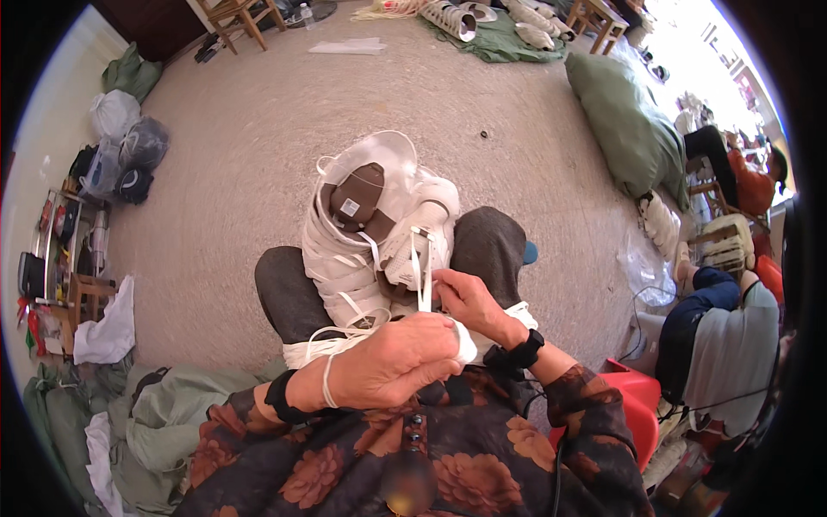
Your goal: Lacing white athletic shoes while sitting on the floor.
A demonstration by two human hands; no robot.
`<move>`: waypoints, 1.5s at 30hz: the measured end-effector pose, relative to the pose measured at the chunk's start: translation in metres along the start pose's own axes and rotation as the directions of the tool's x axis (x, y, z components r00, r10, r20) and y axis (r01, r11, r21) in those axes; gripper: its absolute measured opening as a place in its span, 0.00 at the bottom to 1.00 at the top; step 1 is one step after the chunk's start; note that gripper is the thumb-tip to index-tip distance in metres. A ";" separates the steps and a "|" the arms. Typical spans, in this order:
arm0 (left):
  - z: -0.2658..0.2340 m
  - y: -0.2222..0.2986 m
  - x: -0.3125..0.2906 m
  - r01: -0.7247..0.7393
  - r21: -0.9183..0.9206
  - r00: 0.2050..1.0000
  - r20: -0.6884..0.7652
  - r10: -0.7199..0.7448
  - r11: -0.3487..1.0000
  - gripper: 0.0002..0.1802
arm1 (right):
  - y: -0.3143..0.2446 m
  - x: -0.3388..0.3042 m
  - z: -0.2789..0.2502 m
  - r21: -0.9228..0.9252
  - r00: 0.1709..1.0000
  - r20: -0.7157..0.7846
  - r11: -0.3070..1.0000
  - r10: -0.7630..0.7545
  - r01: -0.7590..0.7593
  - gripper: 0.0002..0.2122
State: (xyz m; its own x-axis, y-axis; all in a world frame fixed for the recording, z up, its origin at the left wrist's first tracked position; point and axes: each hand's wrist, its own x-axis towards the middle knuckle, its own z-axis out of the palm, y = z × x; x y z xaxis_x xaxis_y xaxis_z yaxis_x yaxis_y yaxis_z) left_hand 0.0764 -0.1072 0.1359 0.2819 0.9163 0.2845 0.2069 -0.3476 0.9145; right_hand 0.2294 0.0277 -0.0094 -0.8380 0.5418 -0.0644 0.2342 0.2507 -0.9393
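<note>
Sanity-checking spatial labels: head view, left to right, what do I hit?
White cloth, left knee, cream shoe uppers, right hand, big green sack, seated person in orange. Left hand left out: its span overlaps the cream shoe uppers.

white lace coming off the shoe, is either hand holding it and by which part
The left hand holds the white lace by its lower stretch, the exact grip hidden. Whether the right hand grips anything cannot be told.
</note>
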 end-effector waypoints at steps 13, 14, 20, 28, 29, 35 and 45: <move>0.014 -0.021 0.000 -0.161 -0.059 0.987 0.004 0.162 0.985 0.08 | -0.001 0.031 0.006 0.298 0.976 -0.133 0.946 0.172 -0.126 0.08; 0.016 -0.023 0.000 -0.161 -0.058 0.987 -0.010 0.160 0.985 0.08 | -0.011 0.035 0.005 0.401 0.969 -0.064 0.895 0.239 -0.194 0.08; 0.022 -0.031 -0.004 -0.173 -0.055 0.984 0.035 0.175 0.983 0.09 | -0.036 0.046 0.006 0.509 0.915 0.225 0.761 0.334 -0.403 0.15; 0.008 -0.020 -0.010 -0.058 -0.056 0.998 0.009 0.058 0.997 0.08 | -0.024 0.027 0.016 0.742 0.893 -0.102 0.632 0.439 -0.226 0.12; 0.008 -0.018 -0.008 -0.057 -0.059 0.998 0.017 0.058 0.997 0.08 | -0.021 0.023 0.016 0.745 0.890 -0.108 0.629 0.443 -0.223 0.12; 0.015 -0.020 0.004 -0.126 -0.061 0.991 -0.046 0.124 0.990 0.08 | -0.024 0.045 0.020 0.868 0.865 0.193 0.329 0.464 -0.371 0.15; -0.079 -0.056 -0.053 0.421 0.508 0.902 -0.319 -0.290 0.751 0.10 | -0.003 0.030 -0.018 0.856 0.861 0.354 0.244 0.366 -0.455 0.08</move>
State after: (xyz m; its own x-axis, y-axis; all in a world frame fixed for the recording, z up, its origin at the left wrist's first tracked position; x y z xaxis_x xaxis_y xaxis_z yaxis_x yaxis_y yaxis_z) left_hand -0.0243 -0.1208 0.0919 -0.1042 0.9911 0.0829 0.7504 0.0237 0.6605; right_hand 0.2120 0.0577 -0.0025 -0.8102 0.2743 -0.5180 0.0171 -0.8723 -0.4887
